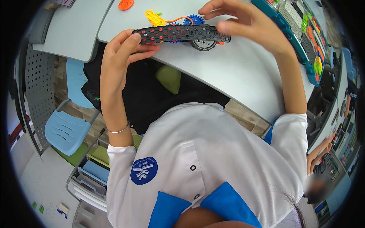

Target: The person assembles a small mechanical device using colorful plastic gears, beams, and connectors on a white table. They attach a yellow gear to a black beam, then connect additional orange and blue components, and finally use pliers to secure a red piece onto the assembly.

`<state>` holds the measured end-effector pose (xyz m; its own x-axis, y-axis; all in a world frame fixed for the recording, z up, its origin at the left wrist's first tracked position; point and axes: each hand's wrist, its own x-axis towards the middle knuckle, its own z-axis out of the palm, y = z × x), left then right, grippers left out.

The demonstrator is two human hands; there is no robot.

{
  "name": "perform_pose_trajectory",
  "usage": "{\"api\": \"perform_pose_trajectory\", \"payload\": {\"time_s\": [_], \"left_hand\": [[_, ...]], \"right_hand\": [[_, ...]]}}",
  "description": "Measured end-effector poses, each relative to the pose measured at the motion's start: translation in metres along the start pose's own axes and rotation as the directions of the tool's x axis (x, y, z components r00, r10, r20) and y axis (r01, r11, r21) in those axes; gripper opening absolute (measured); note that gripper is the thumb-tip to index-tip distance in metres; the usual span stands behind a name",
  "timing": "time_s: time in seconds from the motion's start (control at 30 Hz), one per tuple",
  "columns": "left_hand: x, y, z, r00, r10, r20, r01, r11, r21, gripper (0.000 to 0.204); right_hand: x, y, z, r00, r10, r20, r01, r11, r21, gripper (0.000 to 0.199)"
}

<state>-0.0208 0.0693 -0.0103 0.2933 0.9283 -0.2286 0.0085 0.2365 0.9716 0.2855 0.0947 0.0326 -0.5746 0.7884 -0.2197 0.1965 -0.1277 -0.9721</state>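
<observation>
**Left hand [118,49] has one end of the tread [167,33], right hand [253,21] is loose at the other**

So the black tread sits up near the top of the view, at the worktop's [235,76] near edge. Its left end pokes out past that edge and the rest is over the white surface. Can't tell if anything under it is actually resting there.

The bit that matters imo: the tread's long axis runs pretty much straight left to right, hand to hand. The left hand is clamped on the left end, thumb on the near face and fingers behind and below. The right hand is at the right end, a bit beyond it, thumb and fingers spread well apart. From that hand, the tread stretches off to the left. The thumb overlaps the tread's top edge, but it's kinda blurry, so no idea if it's touching. Left is the nearer hand either way, since it's got hold.

Also there: a grey wheel [204,45] below the tread's right half, blue gears [194,19] and a yellow piece [154,18] just past it, plus an orange cord [176,19]. A teal tray [313,78] of parts is off to the right.
</observation>
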Motion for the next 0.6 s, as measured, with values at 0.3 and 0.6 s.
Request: {"api": "perform_pose_trajectory", "payload": {"time_s": [0.3,0.6], "left_hand": [[0.001,0.004,-0.005,0.999,-0.042,0.024,0.041,0.999,0.012,0.042],[0.004,0.009,-0.011,0.996,-0.072,0.049,0.071,0.997,0.023,0.043]], "right_hand": [[-0.008,0.068,0.029,0.848,-0.490,-0.200,0.424,0.855,-0.299,0.051],[-0.012,0.067,0.021,0.920,-0.348,-0.181,0.322,0.933,-0.158,0.056]]}}
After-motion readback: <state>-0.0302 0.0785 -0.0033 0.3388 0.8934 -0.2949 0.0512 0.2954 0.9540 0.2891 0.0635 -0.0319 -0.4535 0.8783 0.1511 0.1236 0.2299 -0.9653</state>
